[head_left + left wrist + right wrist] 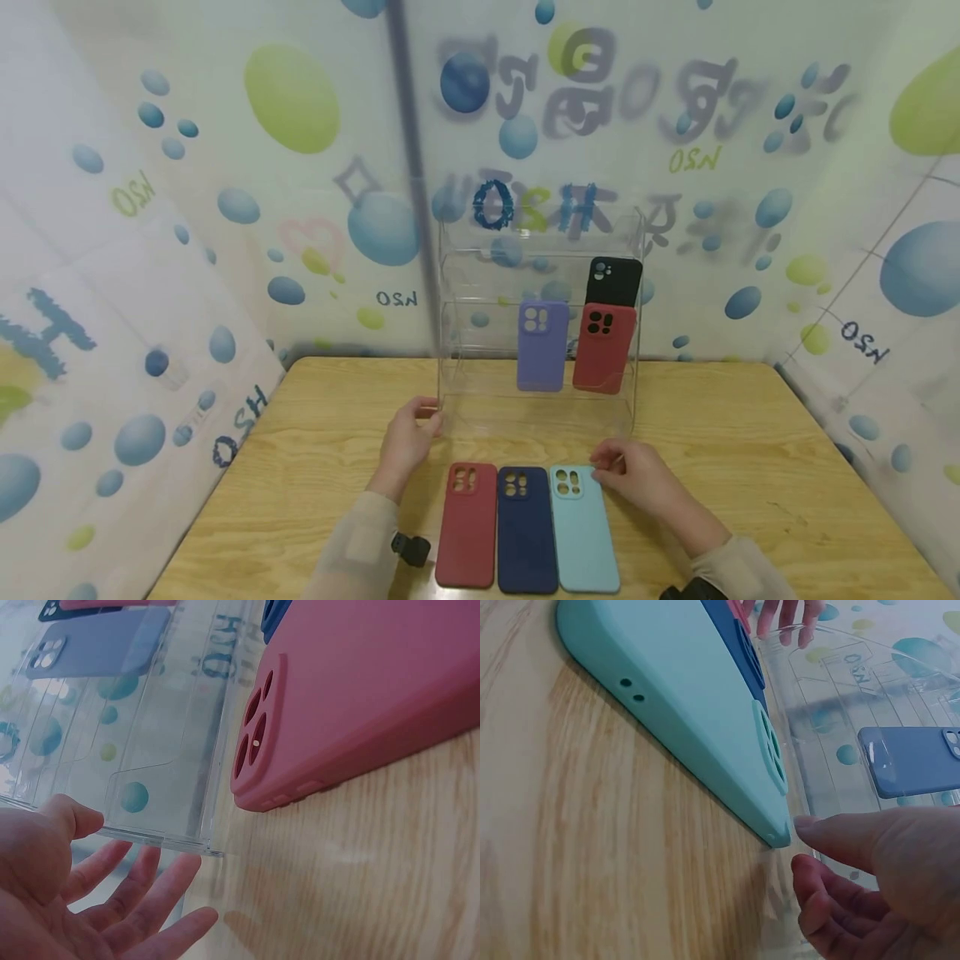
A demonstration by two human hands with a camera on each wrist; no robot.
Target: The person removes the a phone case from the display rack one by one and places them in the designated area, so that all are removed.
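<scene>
Right hand (633,475) touching teal case (583,527); left hand (408,437) at acrylic rack (457,333).

Matt rubbery phone cases (527,529), glossy clear-plastic rack (480,333) — grained wooden table (750,467)

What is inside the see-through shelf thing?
Three phone cases stand inside the clear rack: a purple case, a red case beside it, and a black case on the tier above. The red case hides the black case's lower part.
</scene>
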